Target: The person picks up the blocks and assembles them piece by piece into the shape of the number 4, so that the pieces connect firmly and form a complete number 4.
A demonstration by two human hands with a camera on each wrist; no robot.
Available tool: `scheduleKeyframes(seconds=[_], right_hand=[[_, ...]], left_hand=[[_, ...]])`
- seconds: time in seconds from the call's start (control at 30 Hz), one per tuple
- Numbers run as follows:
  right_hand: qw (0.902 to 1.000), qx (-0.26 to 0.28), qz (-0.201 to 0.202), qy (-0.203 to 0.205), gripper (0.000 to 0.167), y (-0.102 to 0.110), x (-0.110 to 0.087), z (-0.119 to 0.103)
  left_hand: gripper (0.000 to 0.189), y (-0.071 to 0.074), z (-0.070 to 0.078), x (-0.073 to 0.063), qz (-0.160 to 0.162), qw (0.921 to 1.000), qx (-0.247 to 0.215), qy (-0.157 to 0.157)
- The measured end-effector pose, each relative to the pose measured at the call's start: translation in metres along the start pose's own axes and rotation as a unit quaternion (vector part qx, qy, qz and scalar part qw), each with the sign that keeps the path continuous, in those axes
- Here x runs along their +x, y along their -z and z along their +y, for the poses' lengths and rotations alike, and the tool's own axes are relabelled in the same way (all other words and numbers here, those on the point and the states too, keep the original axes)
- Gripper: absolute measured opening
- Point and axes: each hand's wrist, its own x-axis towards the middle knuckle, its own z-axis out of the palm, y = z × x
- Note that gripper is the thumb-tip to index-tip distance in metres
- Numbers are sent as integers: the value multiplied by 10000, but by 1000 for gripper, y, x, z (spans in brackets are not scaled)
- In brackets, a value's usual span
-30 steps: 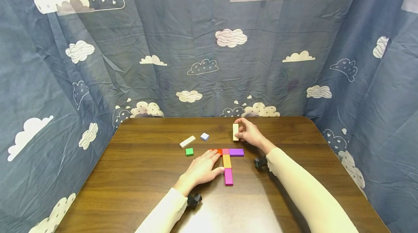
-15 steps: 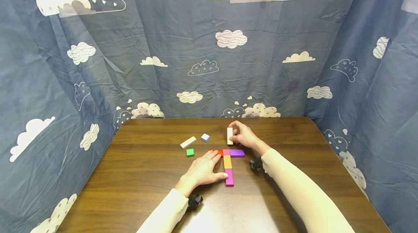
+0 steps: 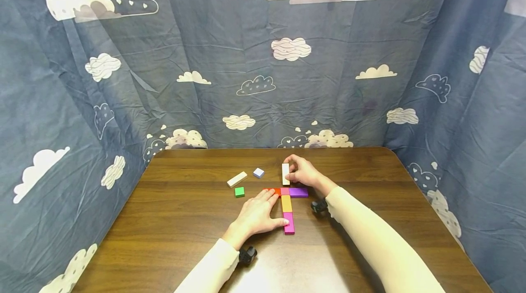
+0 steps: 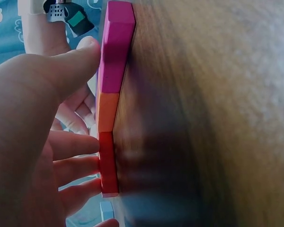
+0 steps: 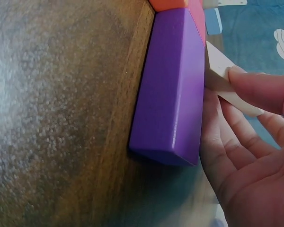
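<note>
My right hand point(image 3: 304, 172) pinches a long cream block point(image 3: 285, 174) between thumb and fingers, just behind a T of coloured blocks. The T has a red block point(image 4: 108, 165), a small pink block point(image 3: 285, 191) and a purple block point(image 5: 168, 85) across its top. Down its stem run an orange block point(image 3: 286, 203) and a magenta block point(image 3: 289, 228). My left hand point(image 3: 256, 215) lies beside the T with fingers spread. Its fingertips rest on the red block, and its thumb touches the magenta one. In the head view those fingers partly cover the red block.
Left of the T, a second cream block point(image 3: 237, 179), a green square block point(image 3: 239, 192) and a light blue square block point(image 3: 258, 172) lie on the brown wooden table point(image 3: 172, 238). A cloud-patterned curtain point(image 3: 230, 55) hangs behind and at both sides.
The right hand has carried the cream block left and nearer, to behind the pink block. The left thumb has slid right onto the magenta block, while the left fingers stay on the red block.
</note>
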Motion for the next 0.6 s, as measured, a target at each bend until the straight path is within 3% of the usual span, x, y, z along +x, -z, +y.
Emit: scheduleKeyframes(seconds=[0.6], right_hand=[[9985,-444,-204,-235,45,-4,-2,-4]], left_hand=[[90,-3,-1,0,74,9999,82,-55]])
